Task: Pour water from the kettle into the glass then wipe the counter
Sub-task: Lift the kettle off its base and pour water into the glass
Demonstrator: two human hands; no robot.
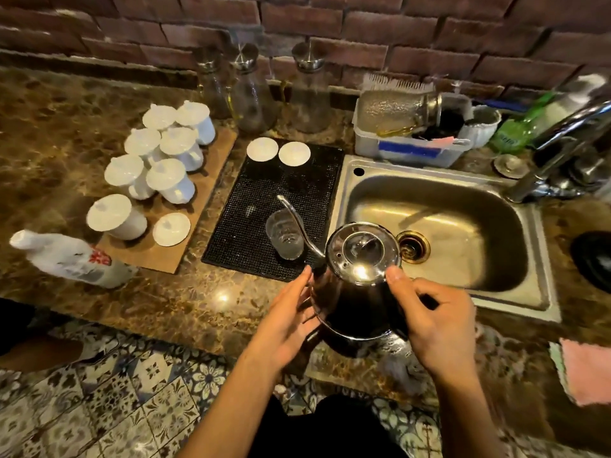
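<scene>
A dark red brick wall runs along the back edge of the brown marbled worktop, a steel sink with a chrome tap sits in its right half, and patterned blue-and-white floor tiles lie below its front edge.

Warm, dim light from above. Just left of the left grip a small glare spot sits on the worktop; another shines on the kettle lid beside the right grip. Far from them the edges bend and blur.
</scene>
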